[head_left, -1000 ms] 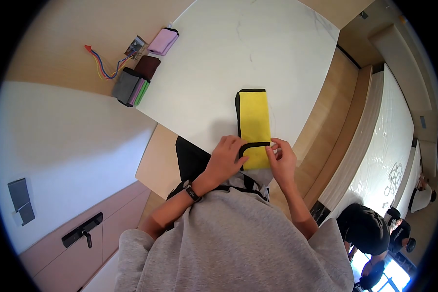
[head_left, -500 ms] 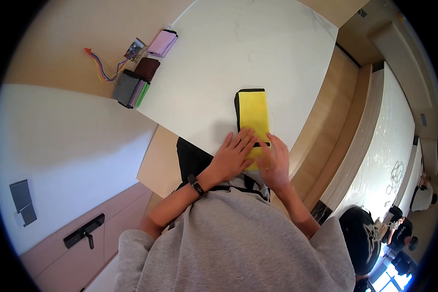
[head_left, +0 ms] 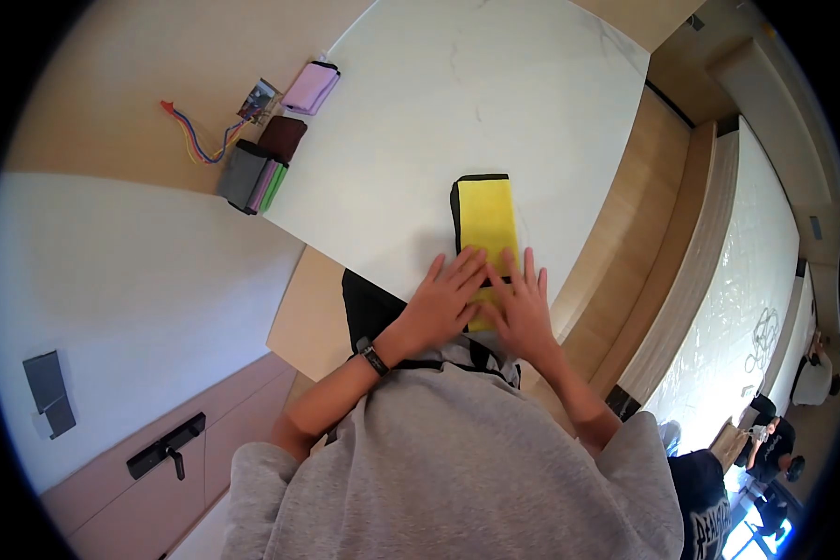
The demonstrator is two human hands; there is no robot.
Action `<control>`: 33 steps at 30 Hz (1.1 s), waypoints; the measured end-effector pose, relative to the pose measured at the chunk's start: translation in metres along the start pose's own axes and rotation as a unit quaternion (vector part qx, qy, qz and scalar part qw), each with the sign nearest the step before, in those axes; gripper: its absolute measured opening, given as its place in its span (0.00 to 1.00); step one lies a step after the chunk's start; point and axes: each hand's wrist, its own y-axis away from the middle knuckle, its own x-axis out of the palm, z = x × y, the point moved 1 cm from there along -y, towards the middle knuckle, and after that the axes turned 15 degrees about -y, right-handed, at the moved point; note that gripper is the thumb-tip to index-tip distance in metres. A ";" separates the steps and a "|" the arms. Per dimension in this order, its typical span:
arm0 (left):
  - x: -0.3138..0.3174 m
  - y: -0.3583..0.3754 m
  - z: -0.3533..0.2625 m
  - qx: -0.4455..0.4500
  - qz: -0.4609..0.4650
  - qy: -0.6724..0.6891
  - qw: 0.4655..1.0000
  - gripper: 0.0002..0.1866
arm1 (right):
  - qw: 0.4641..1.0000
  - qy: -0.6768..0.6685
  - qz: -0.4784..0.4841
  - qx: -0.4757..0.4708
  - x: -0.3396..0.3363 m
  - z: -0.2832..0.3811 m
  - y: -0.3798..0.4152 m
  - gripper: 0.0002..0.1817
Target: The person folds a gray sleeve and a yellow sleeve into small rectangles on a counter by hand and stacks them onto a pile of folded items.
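Observation:
A folded yellow cloth with a black edge [head_left: 485, 217] lies on the white table [head_left: 411, 112], long side pointing away from me. My left hand [head_left: 443, 301] rests flat on its near end, fingers spread. Beside it, my right hand [head_left: 521, 306] also lies flat on the near end, palm down. Both hands press on the cloth and grip nothing. A dark watch [head_left: 373, 358] is on my left wrist.
At the table's far left corner lie a pink cloth [head_left: 311, 86], a dark brown cloth [head_left: 283, 136] and a stack of grey, pink and green cloths [head_left: 250, 174]. Coloured wires [head_left: 194, 138] lie on the floor. People stand at the lower right [head_left: 775, 439].
A second ago both hands pinched the cloth's near black edge and folded it over. They have since opened and laid flat on the folded end.

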 end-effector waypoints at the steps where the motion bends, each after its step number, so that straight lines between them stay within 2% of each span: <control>1: 0.000 -0.005 0.007 0.000 0.001 0.000 1.000 0.29 | 0.999 -0.023 -0.022 0.000 -0.003 -0.005 -0.007 0.32; 2: -0.001 -0.012 0.017 -0.037 -0.075 0.057 0.995 0.26 | 0.999 -0.024 -0.021 0.001 -0.008 -0.008 -0.019 0.32; 3: -0.001 -0.021 0.028 -0.073 -0.150 0.113 0.980 0.23 | 0.995 -0.072 -0.075 0.008 -0.018 -0.012 -0.036 0.31; 4: -0.004 -0.033 0.038 -0.073 -0.149 0.113 0.980 0.23 | 0.984 -0.119 -0.130 0.014 -0.029 -0.016 -0.055 0.30; 6: -0.017 -0.059 0.060 -0.169 -0.208 0.123 0.955 0.20 | 0.978 -0.109 -0.176 0.004 -0.044 -0.027 -0.092 0.29; 7: -0.020 -0.070 0.068 -0.169 -0.210 0.122 0.955 0.20 | 0.978 -0.109 -0.177 0.002 -0.047 -0.032 -0.109 0.29; 9: -0.024 -0.088 0.080 -0.221 -0.130 0.131 0.958 0.23 | 0.988 -0.066 -0.132 0.051 -0.051 -0.040 -0.136 0.26; 10: -0.026 -0.093 0.083 -0.222 -0.131 0.129 0.957 0.23 | 0.988 -0.067 -0.133 0.049 -0.054 -0.036 -0.143 0.26; 12: -0.027 -0.104 0.090 -0.229 -0.046 0.147 0.961 0.23 | 0.992 -0.061 -0.051 0.098 -0.060 -0.029 -0.156 0.21; 13: -0.030 -0.108 0.092 -0.230 -0.046 0.147 0.961 0.23 | 0.992 -0.060 -0.051 0.098 -0.061 -0.029 -0.158 0.21; 15: -0.031 -0.112 0.094 -0.240 0.036 0.149 0.958 0.19 | 0.994 -0.047 -0.022 0.096 -0.061 -0.030 -0.160 0.17; 19: -0.025 -0.109 0.097 -0.234 0.038 0.177 0.955 0.14 | 0.991 -0.076 0.017 0.110 -0.070 -0.025 -0.157 0.15; 21: -0.027 -0.105 0.093 -0.209 -0.007 0.162 0.964 0.14 | 0.976 -0.194 0.006 0.102 -0.072 -0.023 -0.152 0.14; 25: -0.036 -0.091 0.079 -0.200 -0.027 0.248 0.947 0.10 | 0.960 -0.272 -0.030 0.061 -0.074 -0.013 -0.133 0.12; 27: -0.039 -0.082 0.072 -0.121 -0.095 0.196 0.968 0.12 | 0.966 -0.256 -0.042 0.020 -0.071 -0.017 -0.121 0.11; 31: -0.037 -0.068 0.055 -0.102 -0.111 0.127 0.980 0.16 | 0.953 -0.298 -0.056 0.006 -0.060 -0.022 -0.094 0.11; 33: -0.027 -0.063 0.051 -0.078 -0.078 0.097 0.989 0.18 | 0.950 -0.309 -0.037 -0.002 -0.057 -0.023 -0.083 0.11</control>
